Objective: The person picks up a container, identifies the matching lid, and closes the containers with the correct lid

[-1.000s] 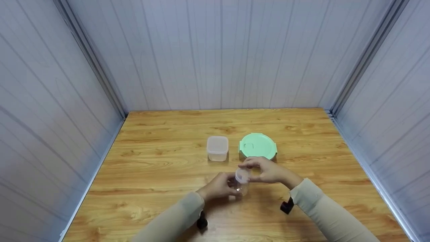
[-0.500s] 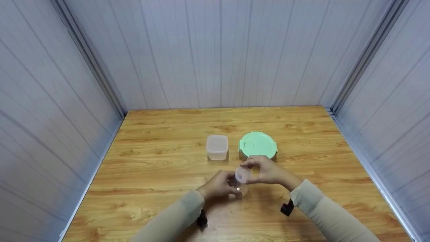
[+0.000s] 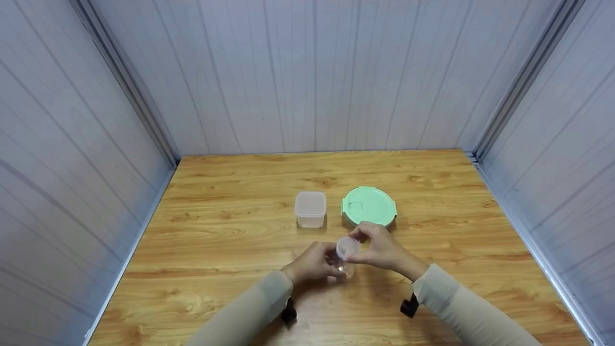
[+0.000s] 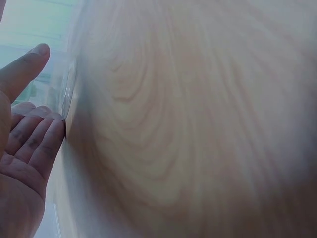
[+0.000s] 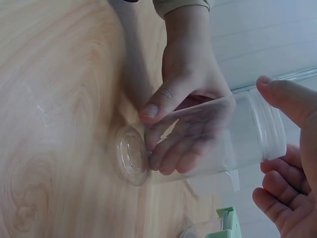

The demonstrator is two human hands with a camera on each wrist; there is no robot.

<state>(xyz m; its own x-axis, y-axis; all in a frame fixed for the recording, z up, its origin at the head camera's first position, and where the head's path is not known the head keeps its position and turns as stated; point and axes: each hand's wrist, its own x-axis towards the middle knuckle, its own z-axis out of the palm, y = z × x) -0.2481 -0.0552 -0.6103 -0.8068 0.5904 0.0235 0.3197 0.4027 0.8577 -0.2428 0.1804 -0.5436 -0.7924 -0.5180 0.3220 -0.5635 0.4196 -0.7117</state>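
A small clear plastic jar (image 3: 345, 265) stands on the wooden table (image 3: 230, 240) in front of me. My left hand (image 3: 329, 265) grips its body, fingers and thumb curled round it. My right hand (image 3: 357, 247) pinches the jar's pale cap (image 3: 348, 247) from above. In the right wrist view the jar (image 5: 208, 139) shows its round base (image 5: 131, 161) on the wood, the left hand's fingers (image 5: 171, 148) wrapped round it and my right thumb (image 5: 290, 101) at the cap end. The left wrist view is blurred and shows only my left fingers (image 4: 34, 141) against the jar's edge.
Behind the hands stand a square translucent container (image 3: 310, 208) with its lid on and a round container with a mint-green clip lid (image 3: 369, 206). Grey panel walls (image 3: 312, 77) close off the table's back and sides. Black wrist-camera mounts (image 3: 409, 305) hang under both sleeves.
My right hand has turned a little on the cap and its wrist has swung inward. The left hand and the jar stay where they were.
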